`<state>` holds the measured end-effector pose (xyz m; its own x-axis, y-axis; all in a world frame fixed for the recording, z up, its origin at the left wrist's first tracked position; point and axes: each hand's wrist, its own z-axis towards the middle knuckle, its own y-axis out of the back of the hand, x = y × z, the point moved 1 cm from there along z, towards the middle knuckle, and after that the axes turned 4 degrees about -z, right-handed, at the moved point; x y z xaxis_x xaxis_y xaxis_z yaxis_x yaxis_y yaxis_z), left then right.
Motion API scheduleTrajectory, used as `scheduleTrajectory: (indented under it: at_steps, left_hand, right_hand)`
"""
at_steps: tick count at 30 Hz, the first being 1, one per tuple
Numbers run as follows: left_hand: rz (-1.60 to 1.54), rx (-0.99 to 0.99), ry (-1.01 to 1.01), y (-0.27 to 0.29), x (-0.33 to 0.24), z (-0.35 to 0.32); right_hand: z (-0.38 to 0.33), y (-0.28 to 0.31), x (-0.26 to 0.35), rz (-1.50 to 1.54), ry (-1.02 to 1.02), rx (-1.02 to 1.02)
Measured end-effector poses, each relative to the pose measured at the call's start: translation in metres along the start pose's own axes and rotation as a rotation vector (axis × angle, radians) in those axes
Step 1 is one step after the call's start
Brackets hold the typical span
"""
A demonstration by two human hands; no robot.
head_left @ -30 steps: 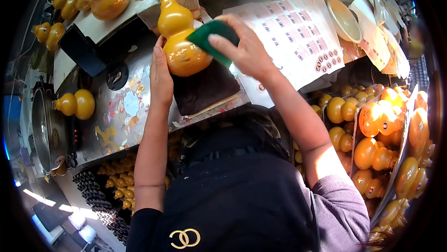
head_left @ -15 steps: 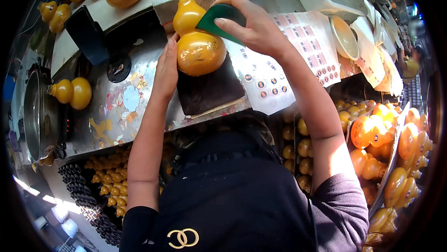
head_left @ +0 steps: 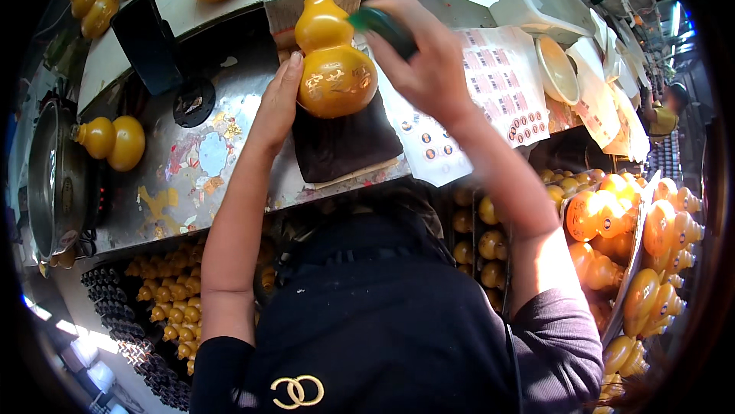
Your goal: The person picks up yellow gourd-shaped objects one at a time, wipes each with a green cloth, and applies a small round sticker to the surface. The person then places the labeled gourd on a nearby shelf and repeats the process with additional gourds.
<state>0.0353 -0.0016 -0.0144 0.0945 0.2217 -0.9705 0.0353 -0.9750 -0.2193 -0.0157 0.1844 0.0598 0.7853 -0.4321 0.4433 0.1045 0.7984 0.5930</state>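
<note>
Left grip (head_left: 279, 104) left of gourd bottle (head_left: 335, 73), touching; right grip (head_left: 429, 66) holding scraper (head_left: 389, 30).

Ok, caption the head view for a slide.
Left hand touching a yellow gourd-shaped bottle, right hand holding a green tool beside it.

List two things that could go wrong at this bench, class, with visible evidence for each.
1. The glossy amber gourd-shaped bottle might roll: its sides are rounded, and the left hand shows only against its left side.
2. The flat dark-green scraper-like tool in the right hand could scuff the gold markings, since its tip is close to the bottle's upper bulb.
</note>
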Motion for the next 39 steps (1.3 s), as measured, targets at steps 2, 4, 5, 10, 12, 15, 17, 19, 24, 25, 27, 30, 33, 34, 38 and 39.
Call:
scheduleTrajectory:
  at_steps: [2, 4, 5, 10, 12, 15, 17, 19, 24, 25, 27, 30, 33, 34, 38, 39]
  left_hand:
    - [-0.072, -0.006, 0.059, -0.001, -0.002, 0.001]
    - [-0.086, 0.0, 0.061, 0.002, 0.002, 0.004]
    - [-0.067, 0.006, 0.027, 0.004, 0.008, 0.007]
    - [-0.14, 0.086, 0.055, 0.011, 0.009, 0.013]
    - [-0.125, 0.157, 0.103, 0.013, 0.002, 0.015]
    - [-0.096, 0.209, 0.158, 0.013, -0.012, 0.014]
    - [-0.063, 0.215, 0.182, 0.016, -0.014, 0.015]
    - [-0.007, 0.189, 0.142, 0.014, -0.016, 0.012]
    - [-0.041, 0.192, 0.108, 0.016, -0.003, 0.015]
    - [-0.033, 0.182, 0.11, 0.014, -0.005, 0.015]
    - [-0.013, 0.16, 0.111, 0.009, -0.008, 0.014]
    - [0.014, 0.127, 0.109, 0.011, -0.004, 0.017]
    - [-0.03, 0.119, 0.123, 0.008, -0.005, 0.015]
    - [-0.051, 0.119, 0.129, 0.01, 0.001, 0.015]
    - [-0.105, 0.092, 0.112, 0.009, 0.004, 0.01]
    - [-0.125, 0.078, 0.109, 0.009, 0.005, 0.01]
  right_hand:
    - [-0.032, -0.003, 0.016, -0.021, -0.071, -0.164]
    - [-0.056, -0.015, 0.027, -0.121, -0.011, -0.166]
    - [-0.061, -0.021, 0.037, -0.128, 0.027, -0.141]
    - [-0.06, -0.05, 0.064, -0.297, 0.129, -0.045]
    - [-0.059, -0.056, 0.07, -0.323, 0.147, -0.014]
    - [-0.062, -0.063, 0.073, -0.343, 0.157, 0.025]
    - [-0.062, -0.065, 0.072, -0.343, 0.174, 0.038]
    - [-0.072, -0.07, 0.066, -0.322, 0.13, 0.1]
    - [-0.075, -0.032, 0.071, -0.385, 0.29, -0.063]
    - [-0.075, -0.033, 0.059, -0.393, 0.275, -0.17]
    - [-0.08, -0.031, 0.048, -0.407, 0.303, -0.037]
    - [-0.082, -0.026, 0.054, -0.301, 0.271, 0.229]
    - [-0.06, -0.016, 0.047, -0.076, 0.187, 0.256]
    - [-0.045, -0.013, 0.046, 0.013, 0.143, 0.245]
    - [0.009, 0.0, 0.018, 0.104, -0.009, 0.392]
    - [0.018, 0.001, 0.013, 0.101, -0.002, 0.455]
